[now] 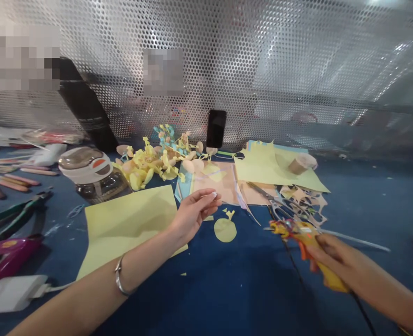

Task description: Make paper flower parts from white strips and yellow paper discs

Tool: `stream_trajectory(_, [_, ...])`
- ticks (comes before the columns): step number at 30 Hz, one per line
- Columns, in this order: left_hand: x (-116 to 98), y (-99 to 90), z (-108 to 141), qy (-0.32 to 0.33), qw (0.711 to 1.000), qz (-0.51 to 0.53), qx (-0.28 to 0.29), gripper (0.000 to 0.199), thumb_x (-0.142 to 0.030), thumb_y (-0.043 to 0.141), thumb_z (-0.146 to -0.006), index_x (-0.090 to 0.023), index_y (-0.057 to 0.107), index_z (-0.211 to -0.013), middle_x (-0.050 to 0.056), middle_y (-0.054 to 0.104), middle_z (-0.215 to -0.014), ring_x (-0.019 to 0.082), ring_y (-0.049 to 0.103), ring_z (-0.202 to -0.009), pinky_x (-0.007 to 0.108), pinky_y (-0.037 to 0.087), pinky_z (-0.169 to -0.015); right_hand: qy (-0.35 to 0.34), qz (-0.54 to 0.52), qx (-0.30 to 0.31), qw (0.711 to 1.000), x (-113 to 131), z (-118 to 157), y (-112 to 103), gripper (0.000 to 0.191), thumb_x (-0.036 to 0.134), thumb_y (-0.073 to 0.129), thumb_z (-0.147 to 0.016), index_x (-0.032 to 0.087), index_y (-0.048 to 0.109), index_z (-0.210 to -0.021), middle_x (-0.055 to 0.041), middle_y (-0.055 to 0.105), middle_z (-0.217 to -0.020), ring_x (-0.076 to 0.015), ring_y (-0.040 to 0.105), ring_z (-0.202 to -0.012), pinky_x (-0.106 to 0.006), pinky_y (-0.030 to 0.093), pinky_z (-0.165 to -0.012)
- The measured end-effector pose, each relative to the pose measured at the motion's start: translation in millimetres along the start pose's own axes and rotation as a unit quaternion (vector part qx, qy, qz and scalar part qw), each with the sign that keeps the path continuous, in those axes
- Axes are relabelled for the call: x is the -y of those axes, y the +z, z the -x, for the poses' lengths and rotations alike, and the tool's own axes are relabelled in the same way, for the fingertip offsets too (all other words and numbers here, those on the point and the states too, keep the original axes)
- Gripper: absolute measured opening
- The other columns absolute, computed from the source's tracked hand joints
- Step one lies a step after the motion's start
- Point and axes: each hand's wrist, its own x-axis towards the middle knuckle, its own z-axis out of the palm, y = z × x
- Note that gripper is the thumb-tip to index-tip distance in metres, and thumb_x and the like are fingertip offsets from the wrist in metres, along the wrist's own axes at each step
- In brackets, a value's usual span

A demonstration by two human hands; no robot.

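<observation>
My left hand (194,212) is raised over the middle of the table, thumb and fingertips pinched together. A tiny whitish bit shows at the fingertips, too small to name. Below and right of it, a pale yellow paper disc (225,230) lies on the blue table, with a small yellow paper piece at its top edge. On the right, my right hand (336,256) is closed around a yellow hot glue gun (313,254) with an orange trigger. Its nozzle points left, and a glue stick sticks out on the right. Scissors (280,205) lie just behind the gun.
Yellow paper sheets (129,224) lie left and back right, a tape roll (302,164) on one. Paper flowers (150,163) are heaped behind. A lidded jar (94,175), pliers (24,212), a white adapter (13,294) and a magenta tool (10,256) stand left. A phone (216,128) leans upright.
</observation>
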Motion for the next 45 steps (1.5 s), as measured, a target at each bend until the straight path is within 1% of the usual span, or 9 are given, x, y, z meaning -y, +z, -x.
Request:
stream_trajectory(2, [2,-1.9,1,0.001,1.000,-0.002,0.010,0.010,-0.017,0.073,-0.077,-0.015,0.068,-0.086,0.005,0.076,-0.086,0.008,0.070,-0.073,0.014,0.055,-0.067,0.014,-0.135,0.056,0.989,18,-1,-11,0.038,0.058,0.056,-0.082,0.021,0.066,-0.084,-0.0065,0.068,-0.068,-0.0195,0.063,-0.050,-0.029,0.053,-0.045])
stream_trajectory(6, [8,-5.5,2,-0.005,0.999,-0.011,0.030,0.014,-0.018,0.074,-0.077,-0.016,0.067,-0.088,0.004,0.075,-0.082,0.009,0.070,-0.071,0.015,0.055,-0.065,-0.067,-0.298,-0.025,0.952,55,-22,-20,0.035,0.052,0.058,-0.084,0.020,0.062,-0.069,-0.0027,0.059,-0.057,-0.0147,0.055,-0.048,-0.025,0.047,-0.043])
stream_trajectory(8, [10,-7.6,2,-0.003,0.999,-0.014,0.031,0.014,-0.020,0.075,-0.077,-0.016,0.066,-0.087,0.003,0.075,-0.080,0.009,0.070,-0.069,0.015,0.055,-0.064,-0.078,-0.335,0.021,0.939,68,-39,-13,0.037,0.050,0.057,-0.086,0.019,0.059,-0.065,-0.0016,0.055,-0.056,-0.0128,0.051,-0.050,-0.024,0.045,-0.046])
stream_trajectory(12, [12,-12.2,-2,0.008,1.000,-0.008,0.023,0.016,-0.020,0.077,-0.075,-0.015,0.066,-0.086,0.003,0.074,-0.078,0.009,0.070,-0.070,0.015,0.054,-0.065,-0.057,-0.403,0.081,0.910,78,-68,14,0.026,0.043,0.066,-0.082,0.019,0.061,-0.088,0.0015,0.056,-0.059,-0.0110,0.050,-0.049,-0.022,0.040,-0.043])
stream_trajectory(18, [15,-15.8,-10,0.001,0.999,0.036,0.015,0.019,-0.014,0.079,-0.070,-0.013,0.068,-0.086,0.005,0.076,-0.083,0.012,0.072,-0.079,0.018,0.055,-0.077,-0.048,-0.344,0.136,0.928,71,-77,43,0.026,0.044,0.057,-0.089,0.019,0.064,-0.096,-0.0017,0.065,-0.059,-0.0142,0.058,-0.056,-0.026,0.045,-0.055])
stream_trajectory(23, [18,-17.0,-11,-0.023,0.998,0.058,0.015,0.013,-0.012,0.076,-0.074,-0.012,0.071,-0.086,0.007,0.076,-0.082,0.012,0.072,-0.078,0.017,0.056,-0.076,-0.093,-0.199,0.081,0.972,65,-79,50,0.041,0.044,0.056,-0.089,0.020,0.062,-0.056,-0.0023,0.062,-0.055,-0.0147,0.057,-0.059,-0.027,0.045,-0.062])
stream_trajectory(26, [19,-18.2,-11,-0.033,0.998,0.062,0.007,0.013,-0.009,0.075,-0.073,-0.011,0.071,-0.084,0.007,0.076,-0.079,0.012,0.072,-0.077,0.016,0.056,-0.074,-0.092,-0.153,0.096,0.979,64,-81,55,0.047,0.045,0.056,-0.088,0.022,0.059,-0.048,-0.0023,0.062,-0.056,-0.0159,0.059,-0.061,-0.027,0.047,-0.066])
stream_trajectory(36, [20,-20.0,-15,-0.035,0.998,0.060,-0.007,0.014,-0.006,0.075,-0.073,-0.012,0.070,-0.085,0.005,0.075,-0.077,0.012,0.073,-0.078,0.016,0.056,-0.076,0.000,-0.256,0.099,0.962,68,-73,57,0.038,0.046,0.069,-0.078,0.021,0.059,-0.051,0.0015,0.053,-0.046,-0.0140,0.054,-0.054,-0.026,0.046,-0.061])
stream_trajectory(45, [20,-20.8,-14,-0.032,0.999,0.034,0.013,0.010,-0.012,0.069,-0.080,-0.013,0.069,-0.090,0.006,0.076,-0.082,0.011,0.072,-0.077,0.014,0.056,-0.070,-0.053,-0.219,0.124,0.966,68,-76,56,0.049,0.045,0.060,-0.086,0.020,0.053,-0.045,-0.0063,0.071,-0.092,-0.0214,0.061,-0.092,-0.028,0.045,-0.071])
